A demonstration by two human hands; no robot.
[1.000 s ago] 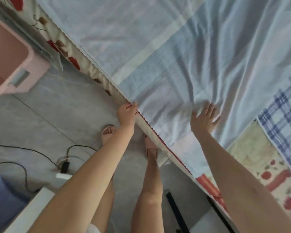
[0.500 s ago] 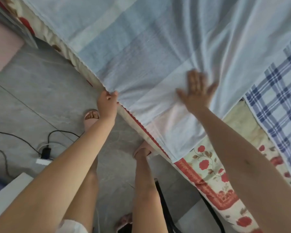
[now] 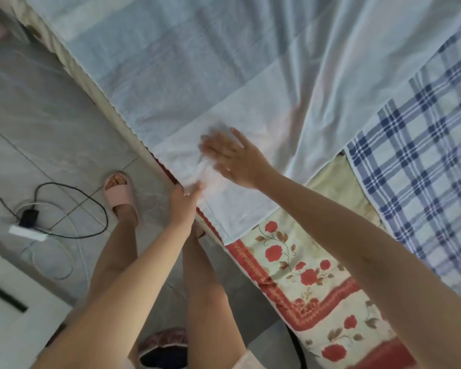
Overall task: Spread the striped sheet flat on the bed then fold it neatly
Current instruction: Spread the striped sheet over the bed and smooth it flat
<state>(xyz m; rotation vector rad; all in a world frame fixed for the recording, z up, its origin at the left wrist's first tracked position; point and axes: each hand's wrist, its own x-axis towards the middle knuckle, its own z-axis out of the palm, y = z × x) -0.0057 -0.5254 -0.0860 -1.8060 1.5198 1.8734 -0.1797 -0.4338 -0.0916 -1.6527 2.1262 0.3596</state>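
- Pinching the striped sheet (image 3: 224, 83) at its hem, the left hand (image 3: 183, 199) anchors that edge at the side of the bed (image 3: 298, 265), likely so it won't drag.
- The right hand (image 3: 236, 162) lies flat, fingers spread, pressing wrinkles out near the corner.

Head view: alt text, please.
A person's right hand presses flat on a pale striped sheet near its corner, while the left hand pinches its edge at the bedside. A floral bedcover and blue plaid cloth show alongside.
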